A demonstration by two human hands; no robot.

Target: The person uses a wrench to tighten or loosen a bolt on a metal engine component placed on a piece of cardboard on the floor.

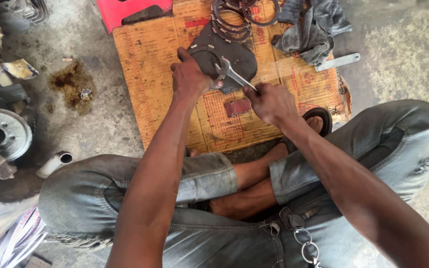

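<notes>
**Spanner on a dark metal plate, over cardboard**

The left hand (189, 74) presses down on the dark plate (242, 59), fingers curled over its rim; the right hand (271, 101) grips the spanner (232, 74) handle, its open end at a fitting between the hands. The plate lies on the cardboard sheet (145, 59) on the floor — a slipping spanner could strike the knuckles, since the plate is only hand-held.
</notes>
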